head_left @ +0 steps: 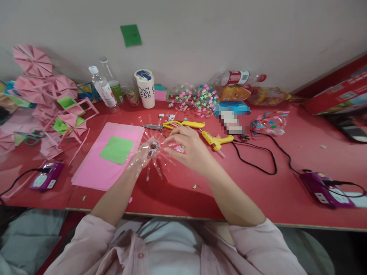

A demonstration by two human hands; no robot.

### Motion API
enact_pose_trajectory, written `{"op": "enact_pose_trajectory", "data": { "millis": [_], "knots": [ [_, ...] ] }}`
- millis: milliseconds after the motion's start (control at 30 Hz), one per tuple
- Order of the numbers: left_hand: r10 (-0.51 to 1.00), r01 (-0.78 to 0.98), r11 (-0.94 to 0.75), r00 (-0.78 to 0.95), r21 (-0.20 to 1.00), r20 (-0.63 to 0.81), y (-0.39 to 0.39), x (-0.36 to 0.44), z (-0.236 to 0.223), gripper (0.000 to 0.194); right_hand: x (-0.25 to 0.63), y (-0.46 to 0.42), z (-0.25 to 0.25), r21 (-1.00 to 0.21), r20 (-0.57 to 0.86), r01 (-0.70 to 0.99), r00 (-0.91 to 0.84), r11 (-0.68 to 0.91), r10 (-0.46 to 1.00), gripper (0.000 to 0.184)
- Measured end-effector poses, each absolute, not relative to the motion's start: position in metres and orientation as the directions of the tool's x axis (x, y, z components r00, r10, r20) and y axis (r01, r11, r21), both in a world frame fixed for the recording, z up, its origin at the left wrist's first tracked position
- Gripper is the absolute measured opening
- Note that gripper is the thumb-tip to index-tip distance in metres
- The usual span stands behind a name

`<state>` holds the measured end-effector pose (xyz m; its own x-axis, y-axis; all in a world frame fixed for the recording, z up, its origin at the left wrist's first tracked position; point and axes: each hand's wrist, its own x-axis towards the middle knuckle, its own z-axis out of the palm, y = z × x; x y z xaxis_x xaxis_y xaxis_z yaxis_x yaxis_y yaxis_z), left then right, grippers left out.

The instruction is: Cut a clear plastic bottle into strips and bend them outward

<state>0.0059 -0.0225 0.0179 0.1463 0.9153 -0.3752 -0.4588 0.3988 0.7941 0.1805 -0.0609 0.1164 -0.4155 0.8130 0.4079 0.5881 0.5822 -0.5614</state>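
Note:
A clear plastic bottle top (154,147), cut into thin strips that fan out all around its neck, is held over the table. My left hand (140,156) is closed round it from the left, its fingers partly hidden behind the clear strips. From the right, my right hand (189,148) has thumb and fingers bent together at the strips and seems to pinch one. Just beyond the hands lie grey-nosed pliers (152,126) and a yellow-handled cutter (194,124). A yellow hot glue gun (217,140) rests right of my right hand.
Pink paper sheets (91,168) with a green square (117,149) lie left. Bottles (103,89), a white tumbler (145,89) and star-covered plastic pieces (205,100) stand along the wall. Pink folded-paper shapes (46,91) fill the far left. Purple power strips (47,176) with cords sit at both sides.

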Motion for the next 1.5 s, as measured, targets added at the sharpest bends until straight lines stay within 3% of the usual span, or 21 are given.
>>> {"op": "enact_pose_trajectory", "data": {
  "millis": [167,367,667,833,1167,1367,1500],
  "knots": [
    [0.910,-0.461,0.414,0.194,0.785,-0.367,-0.021,0.006,0.017,0.041,0.197,-0.060,0.130,-0.643,0.501,0.508,-0.288,0.573,0.816,0.011],
    [0.922,-0.506,0.386,0.185,0.771,-0.340,-0.022,0.006,0.010,0.030,0.202,-0.060,0.135,-0.664,0.510,0.505,-0.234,0.552,0.828,0.013],
    [0.959,-0.598,0.280,0.136,0.751,-0.249,-0.021,0.007,0.010,0.002,0.204,-0.061,0.136,-0.547,0.612,0.572,-0.226,0.612,0.758,0.012],
    [0.969,-0.675,0.239,0.117,0.698,-0.218,-0.021,0.007,0.009,0.012,0.199,-0.064,0.133,-0.486,0.622,0.612,-0.260,0.624,0.739,0.010],
    [0.987,-0.675,0.155,0.128,0.722,-0.093,-0.021,0.005,0.007,0.019,0.176,-0.065,0.116,-0.289,0.636,0.734,-0.334,0.615,0.696,0.008],
    [0.986,-0.664,0.167,0.113,0.729,-0.123,-0.024,0.008,0.014,0.014,0.167,-0.063,0.105,-0.276,0.639,0.753,-0.319,0.597,0.699,0.017],
    [0.985,-0.644,0.167,0.084,0.747,-0.148,-0.025,0.009,0.018,0.015,0.163,-0.065,0.104,-0.292,0.632,0.756,-0.307,0.586,0.711,0.012]
  ]
}}
